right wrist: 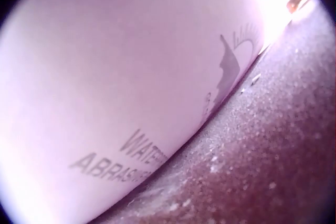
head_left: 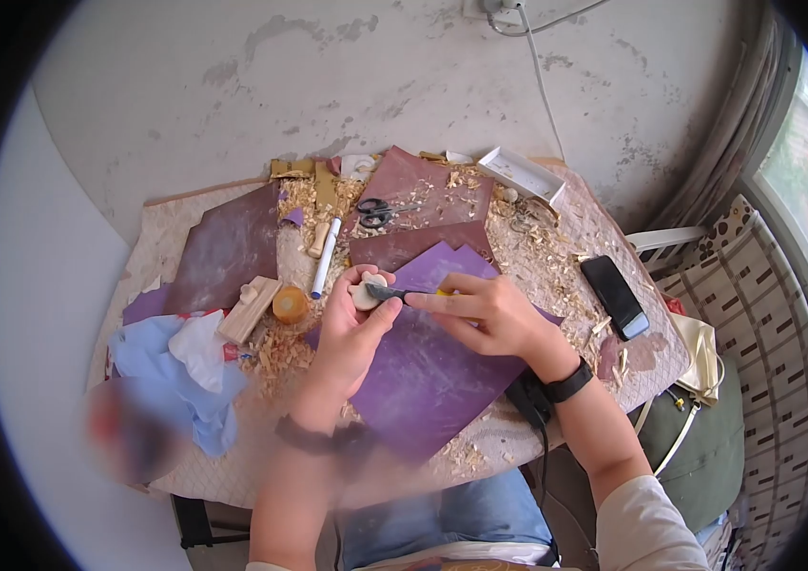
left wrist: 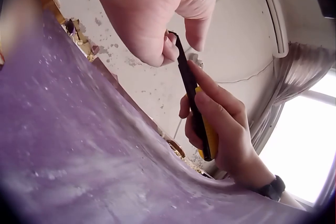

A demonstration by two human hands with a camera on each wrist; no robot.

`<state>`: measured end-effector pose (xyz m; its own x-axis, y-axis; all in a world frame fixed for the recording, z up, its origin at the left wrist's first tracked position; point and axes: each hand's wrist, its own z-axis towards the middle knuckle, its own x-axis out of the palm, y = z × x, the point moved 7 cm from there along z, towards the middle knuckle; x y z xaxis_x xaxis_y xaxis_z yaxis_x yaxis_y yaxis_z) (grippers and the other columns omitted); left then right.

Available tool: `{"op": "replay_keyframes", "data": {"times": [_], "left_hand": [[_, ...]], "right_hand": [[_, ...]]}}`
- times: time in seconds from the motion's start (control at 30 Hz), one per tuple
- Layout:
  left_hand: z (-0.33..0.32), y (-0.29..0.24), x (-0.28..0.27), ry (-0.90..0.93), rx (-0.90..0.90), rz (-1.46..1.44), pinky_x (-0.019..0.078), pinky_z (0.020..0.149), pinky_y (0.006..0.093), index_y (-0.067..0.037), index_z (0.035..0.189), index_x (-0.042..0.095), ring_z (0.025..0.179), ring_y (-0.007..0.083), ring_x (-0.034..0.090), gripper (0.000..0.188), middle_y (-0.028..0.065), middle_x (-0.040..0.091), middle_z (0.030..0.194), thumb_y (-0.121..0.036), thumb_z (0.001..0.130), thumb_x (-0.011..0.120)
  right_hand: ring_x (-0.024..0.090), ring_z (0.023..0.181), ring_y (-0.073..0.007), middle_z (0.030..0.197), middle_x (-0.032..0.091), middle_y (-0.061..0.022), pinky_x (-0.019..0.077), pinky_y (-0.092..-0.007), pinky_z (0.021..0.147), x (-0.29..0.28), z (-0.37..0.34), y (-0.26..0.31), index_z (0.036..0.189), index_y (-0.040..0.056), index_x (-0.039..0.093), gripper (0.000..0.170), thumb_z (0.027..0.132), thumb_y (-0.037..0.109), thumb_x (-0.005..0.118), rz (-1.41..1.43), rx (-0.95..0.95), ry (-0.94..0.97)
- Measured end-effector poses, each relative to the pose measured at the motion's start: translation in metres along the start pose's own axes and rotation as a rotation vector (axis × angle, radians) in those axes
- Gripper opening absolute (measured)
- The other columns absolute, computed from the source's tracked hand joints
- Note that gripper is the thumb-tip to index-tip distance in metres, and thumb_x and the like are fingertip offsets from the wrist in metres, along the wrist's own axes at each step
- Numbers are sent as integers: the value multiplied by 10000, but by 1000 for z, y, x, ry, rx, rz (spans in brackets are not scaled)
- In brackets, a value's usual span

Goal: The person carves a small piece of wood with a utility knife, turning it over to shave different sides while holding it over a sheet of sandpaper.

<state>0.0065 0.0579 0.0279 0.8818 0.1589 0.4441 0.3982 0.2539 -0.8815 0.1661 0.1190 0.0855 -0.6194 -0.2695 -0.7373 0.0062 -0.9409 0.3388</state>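
Note:
My left hand [head_left: 342,338] holds a small pale carved wooden piece [head_left: 362,299] with rounded lobes, over the purple sandpaper [head_left: 442,390]. My right hand [head_left: 489,319] grips a utility knife [left wrist: 186,79] with a dark blade and a yellow and black handle. In the head view the blade lies against the wooden piece. The left wrist view shows the blade tip at the left fingers, which hide the wood. A sheet with printed lettering [right wrist: 126,77] fills much of the right wrist view, beside a gritty sandpaper surface [right wrist: 252,155]; neither hand shows there.
Wood shavings litter the table around brown sandpaper sheets [head_left: 233,243], scissors [head_left: 375,214], a white marker [head_left: 326,257], a wooden block [head_left: 250,306] and a round orange-brown item [head_left: 290,305]. A phone [head_left: 615,297] lies right, a white box [head_left: 520,175] behind, a blue cloth [head_left: 152,347] left.

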Motion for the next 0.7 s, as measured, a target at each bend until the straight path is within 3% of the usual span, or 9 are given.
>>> {"op": "replay_keyframes", "data": {"times": [0.27,0.33,0.37,0.43,0.7], "left_hand": [[-3,-3,6,7,129,228,440,874,223,-58,1255,422,1001,76,506,365,36,520,1163,-52,963,641],[-2,-4,5,24,199,310,441,753,217,-99,1283,440,893,52,501,373,7,538,1161,-100,972,647],[-2,-5,5,25,198,311,441,753,217,-99,1283,440,893,52,501,373,7,538,1161,-100,972,647],[-3,-5,6,19,136,279,443,874,230,-47,1256,405,998,77,504,359,45,517,1156,-80,978,630],[-6,-9,12,58,180,265,427,844,207,-47,1246,406,966,64,476,356,37,485,1166,-76,975,636]], "right_hand": [[572,582,-247,822,621,-110,472,-356,555,0,-2,-5,1279,153,691,460,848,4,633,169,41,77],[575,587,-249,815,617,-109,475,-357,559,-1,-2,-3,1271,147,695,452,849,-1,633,127,34,74],[575,587,-249,815,617,-109,475,-357,559,0,-2,-2,1271,147,695,452,849,-1,633,128,35,73],[581,597,-254,802,610,-109,475,-355,562,0,-1,2,1270,140,696,449,852,-10,628,17,7,52],[566,587,-277,783,593,-116,460,-373,555,0,-2,-3,1272,139,689,437,861,7,622,224,-16,45]]}}
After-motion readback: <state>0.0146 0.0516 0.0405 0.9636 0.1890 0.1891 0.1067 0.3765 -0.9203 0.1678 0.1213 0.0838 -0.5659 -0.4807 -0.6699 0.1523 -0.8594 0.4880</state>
